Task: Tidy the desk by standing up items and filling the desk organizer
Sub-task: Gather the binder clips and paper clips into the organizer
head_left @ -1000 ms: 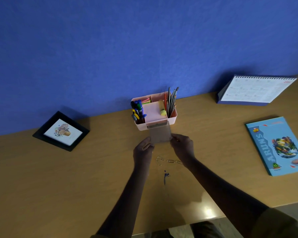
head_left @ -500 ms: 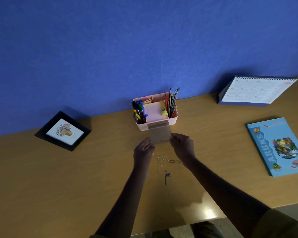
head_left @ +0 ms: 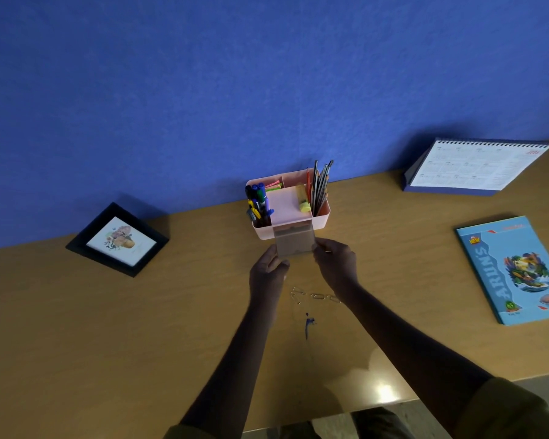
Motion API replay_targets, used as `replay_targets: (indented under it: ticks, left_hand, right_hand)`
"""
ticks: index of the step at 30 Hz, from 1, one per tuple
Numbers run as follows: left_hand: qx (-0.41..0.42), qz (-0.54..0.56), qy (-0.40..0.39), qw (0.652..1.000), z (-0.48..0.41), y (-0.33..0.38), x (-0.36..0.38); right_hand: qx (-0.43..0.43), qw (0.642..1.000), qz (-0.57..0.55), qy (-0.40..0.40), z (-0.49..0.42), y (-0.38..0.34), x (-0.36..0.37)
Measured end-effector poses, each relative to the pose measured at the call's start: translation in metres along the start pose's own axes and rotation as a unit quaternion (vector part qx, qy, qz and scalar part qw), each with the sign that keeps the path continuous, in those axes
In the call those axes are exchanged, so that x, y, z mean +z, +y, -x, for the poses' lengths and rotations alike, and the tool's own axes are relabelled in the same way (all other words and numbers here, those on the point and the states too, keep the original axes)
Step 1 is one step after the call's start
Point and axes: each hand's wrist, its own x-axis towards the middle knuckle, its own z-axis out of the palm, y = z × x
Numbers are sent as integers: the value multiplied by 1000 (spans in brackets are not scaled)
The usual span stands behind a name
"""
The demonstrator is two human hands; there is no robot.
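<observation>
A: Where's the desk organizer (head_left: 320,217)?

B: Centre of the frame, at the back of the desk (head_left: 159,318) against the blue wall (head_left: 267,74). It's pink. Markers (head_left: 256,200) stand in its left compartment, pencils (head_left: 321,184) in the right one, and a yellow stick (head_left: 303,199) lies on its middle.

A: And the hands?

B: Both are at its near face, on a small brownish see-through drawer (head_left: 294,241) that juts out toward the viewer. The left hand (head_left: 268,271) grips the drawer's left edge with curled fingers. The right hand (head_left: 337,264) pinches the right edge with its fingertips.

A: Anything under the arms?

B: A short row of paper clips (head_left: 314,296) lies on the desk just below the hands, between the two forearms. The right wrist covers its right end. Lower still is a small blue object (head_left: 308,324), too small to tell what.

A: What else is around?

B: At left, well apart, a black photo frame (head_left: 118,240) lies flat. At upper right a spiral desk calendar (head_left: 476,167) lies tipped over. Below it, at the right edge, a blue notebook (head_left: 517,270) lies flat.
</observation>
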Motion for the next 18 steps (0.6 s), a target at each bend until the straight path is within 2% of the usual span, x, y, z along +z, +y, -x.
replay_targets:
  ticks: [13, 16, 18]
  left_hand:
    - [3, 1, -8, 1000, -16, -7, -4]
    - [-9, -27, 35, 999, -16, -15, -8]
    - [-16, -69, 70, 995, -16, -25, -13]
  right_hand:
    - [27, 1000, 4, -1, -14, -4, -1]
    - [43, 999, 19, 11, -12, 1, -11]
    - [17, 998, 55, 3, -6, 8, -19]
